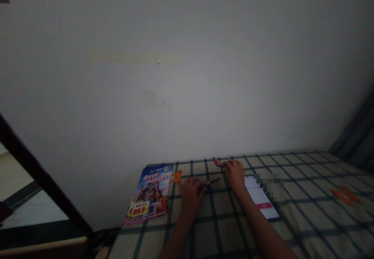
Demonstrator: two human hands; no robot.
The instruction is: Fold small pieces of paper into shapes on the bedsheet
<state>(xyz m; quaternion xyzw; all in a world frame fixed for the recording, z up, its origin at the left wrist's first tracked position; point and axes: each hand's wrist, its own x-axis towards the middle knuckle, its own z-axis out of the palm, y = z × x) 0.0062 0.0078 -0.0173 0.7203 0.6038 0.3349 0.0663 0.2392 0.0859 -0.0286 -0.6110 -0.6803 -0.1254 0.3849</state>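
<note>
My left hand (192, 190) rests low over the checked cloth with its fingers bent around one end of a small dark slender object (214, 181). That object has a pale, shiny part near my fingertips and a reddish-brown tip; its exact kind is too dim to tell. Farther forward and to the right, my right hand (234, 171) pinches a small red, white and blue wrapper-like piece (218, 162) close to the wall. Beside my right wrist lies a phone or tablet (264, 204) with a lit white screen, partly blurred out by pixelation.
A colourful printed flyer (150, 194) lies left of my left hand, near the surface's left edge. Checked cloth (222, 227) covers the surface, with orange figures printed on it. A plain wall (204, 107) rises directly behind. A dark slanting bar (43, 173) stands at the left.
</note>
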